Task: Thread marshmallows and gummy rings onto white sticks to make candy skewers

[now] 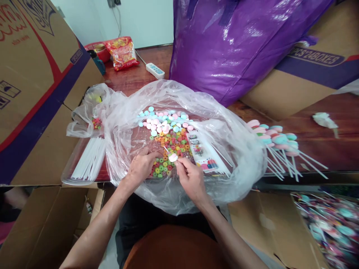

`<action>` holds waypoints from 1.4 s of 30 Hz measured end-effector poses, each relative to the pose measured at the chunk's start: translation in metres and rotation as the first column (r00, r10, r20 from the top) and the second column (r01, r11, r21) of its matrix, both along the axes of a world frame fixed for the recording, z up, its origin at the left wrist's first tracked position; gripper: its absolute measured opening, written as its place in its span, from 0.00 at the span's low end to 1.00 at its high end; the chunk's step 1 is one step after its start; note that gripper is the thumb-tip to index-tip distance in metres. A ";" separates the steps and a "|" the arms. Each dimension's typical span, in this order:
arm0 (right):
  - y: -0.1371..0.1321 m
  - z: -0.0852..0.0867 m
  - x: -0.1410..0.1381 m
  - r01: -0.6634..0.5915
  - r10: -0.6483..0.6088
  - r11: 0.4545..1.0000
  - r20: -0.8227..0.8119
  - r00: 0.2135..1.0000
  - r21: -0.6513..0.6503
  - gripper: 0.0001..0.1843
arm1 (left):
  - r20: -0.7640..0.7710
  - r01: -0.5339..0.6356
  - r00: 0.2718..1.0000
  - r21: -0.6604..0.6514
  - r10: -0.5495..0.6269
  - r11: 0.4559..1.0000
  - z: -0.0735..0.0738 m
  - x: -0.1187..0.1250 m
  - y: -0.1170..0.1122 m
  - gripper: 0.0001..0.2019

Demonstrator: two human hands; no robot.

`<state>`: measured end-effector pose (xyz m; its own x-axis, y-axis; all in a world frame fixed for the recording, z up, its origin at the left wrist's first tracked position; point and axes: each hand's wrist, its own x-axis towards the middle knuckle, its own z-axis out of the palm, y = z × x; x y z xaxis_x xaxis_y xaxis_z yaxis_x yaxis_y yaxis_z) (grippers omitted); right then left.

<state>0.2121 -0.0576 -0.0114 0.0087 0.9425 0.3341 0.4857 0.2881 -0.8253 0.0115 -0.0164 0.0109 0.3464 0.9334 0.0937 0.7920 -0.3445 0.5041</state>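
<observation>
- Left hand (141, 167) lay palm down, fingers loosely curled, its bare forearm angling in from the lower left.
- Right hand (192, 178) sat just beside it, thumb and forefinger pinched together.

The reddish-brown wooden tabletop (322, 149) carries a wide clear plastic bag (238, 164) spread open at its middle, with a smaller crumpled plastic bag (81, 119) at 10 o'clock and a clear tray of white sticks (89, 162) at 9 o'clock. A row of finished lollipops (276, 139) lies at 3 o'clock, and a scrap of crumpled wrapper (324, 119) lies farther out. A purple bag (238, 48) stands at 1 o'clock, and a white remote control (155, 70) and a red snack packet (122, 52) lie at 11 o'clock.
</observation>
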 end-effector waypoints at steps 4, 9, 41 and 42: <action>0.000 0.000 0.001 -0.007 0.007 1.000 0.012 1.000 0.000 0.11 | -0.102 0.047 0.994 -0.031 -0.050 0.998 0.002 0.004 0.006 0.14; 0.002 -0.003 0.003 -0.015 0.013 0.999 0.032 0.999 0.051 0.10 | 0.028 0.073 0.997 -0.038 -0.072 0.997 0.010 0.004 0.006 0.09; 0.003 -0.007 0.003 -0.010 0.002 0.992 0.064 0.998 0.124 0.09 | 0.855 -0.359 0.054 -0.465 0.516 0.809 0.056 -0.135 0.072 0.12; 0.003 -0.007 0.003 -0.009 0.001 0.992 0.068 0.998 0.125 0.09 | 0.862 -0.361 0.059 -0.453 0.504 0.815 0.055 -0.136 0.073 0.11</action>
